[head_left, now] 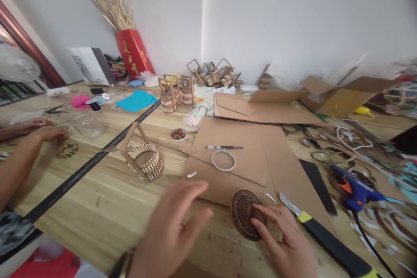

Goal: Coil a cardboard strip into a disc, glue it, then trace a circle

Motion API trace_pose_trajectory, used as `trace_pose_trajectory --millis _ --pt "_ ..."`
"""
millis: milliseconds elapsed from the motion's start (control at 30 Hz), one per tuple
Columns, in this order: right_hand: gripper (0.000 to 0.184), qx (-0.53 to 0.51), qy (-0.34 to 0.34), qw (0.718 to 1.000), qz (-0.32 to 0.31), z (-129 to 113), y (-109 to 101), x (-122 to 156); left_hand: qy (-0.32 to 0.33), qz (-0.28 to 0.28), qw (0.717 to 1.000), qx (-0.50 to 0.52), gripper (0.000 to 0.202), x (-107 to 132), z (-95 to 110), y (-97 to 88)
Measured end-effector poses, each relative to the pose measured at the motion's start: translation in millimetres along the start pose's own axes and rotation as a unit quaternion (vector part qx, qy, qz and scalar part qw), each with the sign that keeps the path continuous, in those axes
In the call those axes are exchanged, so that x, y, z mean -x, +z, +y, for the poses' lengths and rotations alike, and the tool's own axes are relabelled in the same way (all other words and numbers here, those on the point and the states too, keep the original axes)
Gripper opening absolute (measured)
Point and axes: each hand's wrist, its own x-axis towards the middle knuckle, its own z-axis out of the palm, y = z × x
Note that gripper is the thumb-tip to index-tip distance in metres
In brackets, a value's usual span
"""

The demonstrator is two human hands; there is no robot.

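Note:
My right hand (285,236) pinches a small round knob at the side of a dark brown coiled, woven lid (243,215), held tilted over the table near the cardboard's front edge. To its left, my left hand (177,230) is open and blurred, thumb and fingers apart with nothing between them. Beyond the left hand stands a small woven basket (153,163) with a tall square handle and an open top. A white ring (223,160) and a pen (224,147) lie on the flattened cardboard (276,152) ahead of my hands.
A yellow-and-black knife (329,239) lies right of my right hand, blade exposed. Farther right are a blue glue gun (358,191) and loose strips. A bowl of brown balls (179,134) and finished baskets (168,100) stand farther back. Another person's hands (45,130) work at left.

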Motion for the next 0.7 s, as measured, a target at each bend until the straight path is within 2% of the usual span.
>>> trace_pose_trajectory --millis 33,67,100,133,167,200,267,333,500,600,700 --pt "0.021 0.005 -0.003 1.000 0.002 1.0 -1.2 -1.6 0.063 0.106 0.986 -0.114 0.025 -4.9 0.1 -20.1" --pt "0.022 0.009 -0.005 1.000 0.002 1.6 -1.9 -2.9 0.083 0.215 0.948 -0.221 0.023 -11.7 -1.7 -39.4" --pt "0.022 0.011 -0.008 1.000 0.001 2.0 -2.2 -4.0 0.071 0.302 0.898 -0.312 0.025 -19.8 -5.3 -56.8" --pt "0.023 0.012 -0.010 1.000 -0.001 2.2 -2.2 -4.9 0.019 0.340 0.863 -0.375 0.033 -28.4 -10.1 -71.7" --pt "0.023 0.012 -0.012 1.000 -0.002 2.2 -2.0 -5.5 -0.045 0.311 0.856 -0.411 0.044 -36.8 -15.6 -83.6" --pt "0.024 0.012 -0.014 1.000 -0.002 2.1 -1.7 -5.9 -0.109 0.273 0.861 -0.415 0.052 -44.4 -21.2 -92.2" --pt "0.025 0.012 -0.014 1.000 -0.002 1.7 -1.0 -6.3 -0.217 0.214 0.879 -0.366 0.049 -55.6 -30.6 -100.8" --pt "0.025 0.012 -0.011 1.000 -0.002 1.3 -0.6 -6.5 -0.261 0.206 0.889 -0.315 0.042 -61.4 -35.0 -101.6" --pt "0.024 0.008 -0.001 1.000 0.004 -0.1 -1.3 -7.7 -0.228 0.264 0.898 -0.269 0.036 -66.0 -21.2 -100.3" --pt "0.024 0.010 -0.001 1.000 0.009 -0.2 -3.8 -8.7 -0.191 0.248 0.910 -0.272 0.034 -68.3 -4.4 -102.0" --pt "0.024 0.016 0.004 1.000 0.013 0.7 -9.6 -10.8 -0.143 0.259 0.930 -0.219 0.030 -70.3 8.8 -98.3"
